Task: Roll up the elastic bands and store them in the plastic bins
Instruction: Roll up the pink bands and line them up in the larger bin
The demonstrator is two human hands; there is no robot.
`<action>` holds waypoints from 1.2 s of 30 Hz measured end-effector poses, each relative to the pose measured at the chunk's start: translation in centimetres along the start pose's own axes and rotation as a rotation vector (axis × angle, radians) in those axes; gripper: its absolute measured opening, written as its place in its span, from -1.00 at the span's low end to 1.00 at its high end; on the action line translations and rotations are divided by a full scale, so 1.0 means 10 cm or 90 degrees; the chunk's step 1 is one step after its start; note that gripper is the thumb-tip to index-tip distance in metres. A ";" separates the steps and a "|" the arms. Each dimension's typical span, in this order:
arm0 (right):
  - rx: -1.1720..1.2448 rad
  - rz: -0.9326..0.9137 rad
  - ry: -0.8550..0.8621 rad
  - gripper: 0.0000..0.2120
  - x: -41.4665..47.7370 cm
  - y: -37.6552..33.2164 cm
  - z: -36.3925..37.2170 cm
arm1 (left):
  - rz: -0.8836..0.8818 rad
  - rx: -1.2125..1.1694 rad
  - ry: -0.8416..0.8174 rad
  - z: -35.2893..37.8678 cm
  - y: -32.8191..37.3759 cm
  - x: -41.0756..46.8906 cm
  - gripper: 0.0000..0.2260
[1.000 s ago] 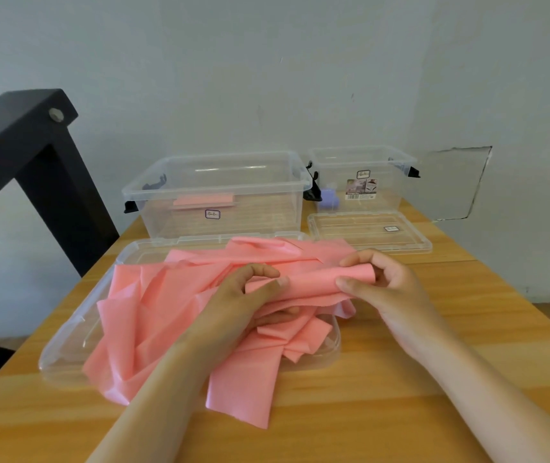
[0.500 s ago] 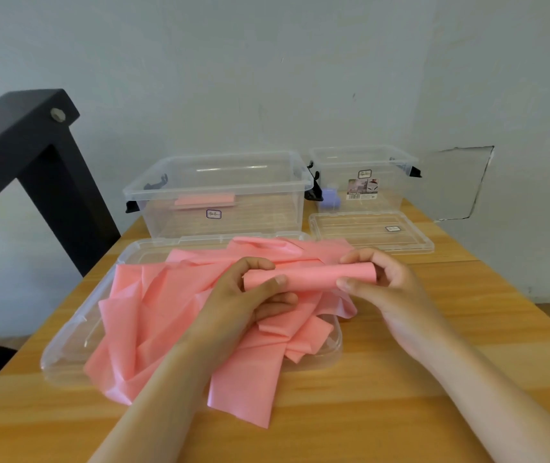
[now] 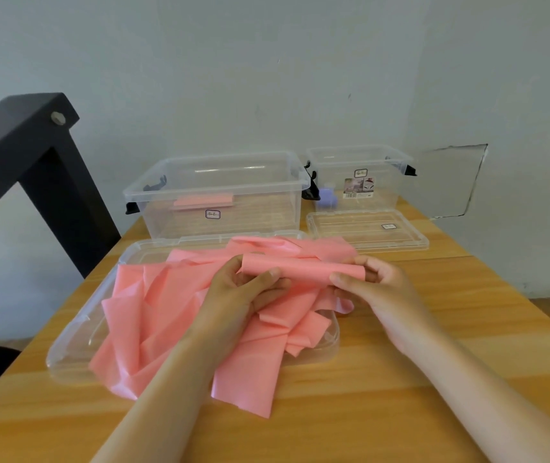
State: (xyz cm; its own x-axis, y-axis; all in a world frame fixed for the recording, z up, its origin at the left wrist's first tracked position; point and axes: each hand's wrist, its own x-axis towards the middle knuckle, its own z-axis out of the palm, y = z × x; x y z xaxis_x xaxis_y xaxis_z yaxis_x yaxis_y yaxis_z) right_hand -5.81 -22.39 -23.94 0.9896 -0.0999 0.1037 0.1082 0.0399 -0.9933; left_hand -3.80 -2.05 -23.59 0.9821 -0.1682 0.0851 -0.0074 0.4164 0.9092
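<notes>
Pink elastic band (image 3: 303, 269) partly rolled into a smooth tube, left hand (image 3: 250, 292) and right hand (image 3: 372, 285) pinching its ends, loose glossy tail crumpled below over the clear lid (image 3: 76, 342), just before the large clear bin (image 3: 220, 198)

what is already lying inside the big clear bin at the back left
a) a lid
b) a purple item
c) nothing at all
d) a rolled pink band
d: a rolled pink band shows through the clear wall of the large bin. The purple item is in the smaller bin to its right.
</notes>
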 end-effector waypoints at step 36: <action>0.386 -0.007 0.059 -0.90 1.61 -0.96 1.05 | 0.036 -0.194 0.103 -0.19 1.19 1.56 -0.86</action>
State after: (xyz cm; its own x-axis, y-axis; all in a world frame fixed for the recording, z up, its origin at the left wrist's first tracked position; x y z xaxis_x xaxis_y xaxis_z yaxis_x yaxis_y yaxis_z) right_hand 10.07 -13.92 -12.24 0.9788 -0.1881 0.0815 0.1795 0.5942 -0.7840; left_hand 11.77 2.03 -12.21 0.9990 -0.0036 0.0440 -0.0301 0.6725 0.7395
